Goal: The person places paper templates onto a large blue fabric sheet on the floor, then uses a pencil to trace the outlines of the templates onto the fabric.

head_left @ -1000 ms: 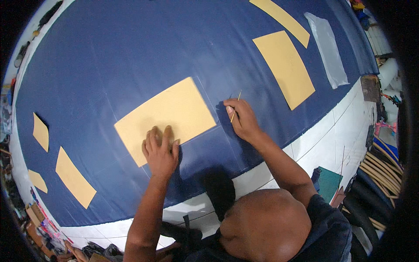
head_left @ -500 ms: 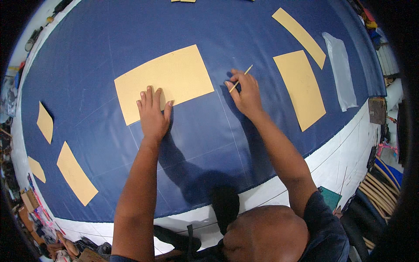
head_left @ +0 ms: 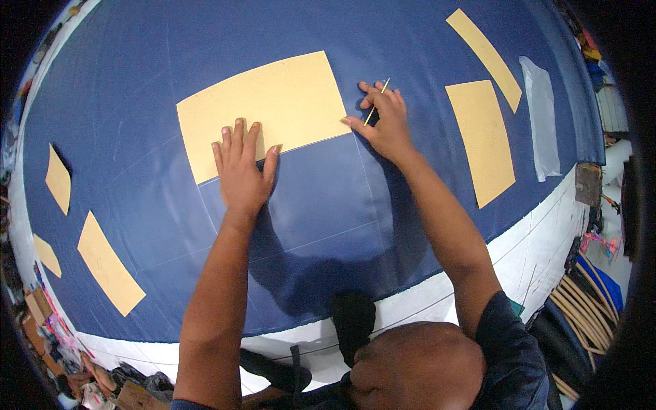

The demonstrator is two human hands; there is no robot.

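Observation:
A large tan card template [head_left: 294, 89] lies on a dark blue leather-like sheet [head_left: 328, 184]. My left hand [head_left: 244, 164] rests flat with fingers spread over the card's near edge. Between the fingers of my right hand [head_left: 386, 123] is a thin pale-yellow pen-like stick [head_left: 377, 102], pointing up and away. The thumb of that hand touches the card's near right corner. Fine pale lines run over the sheet from the card's near corners toward me, with a line across them.
Other tan card pieces lie on the sheet: a broad one [head_left: 480, 143] and a strip [head_left: 485, 58] at right, several smaller ones [head_left: 111, 266] at left. A whitish translucent strip [head_left: 541, 119] lies at far right. White floor tiles [head_left: 437, 304] border the sheet; bundled canes [head_left: 581, 314] stand lower right.
My right thumb has come to the card's near right corner, where the hand was apart from it before. The card now lines up with the drawn lines' upper ends. My left hand stays on the card.

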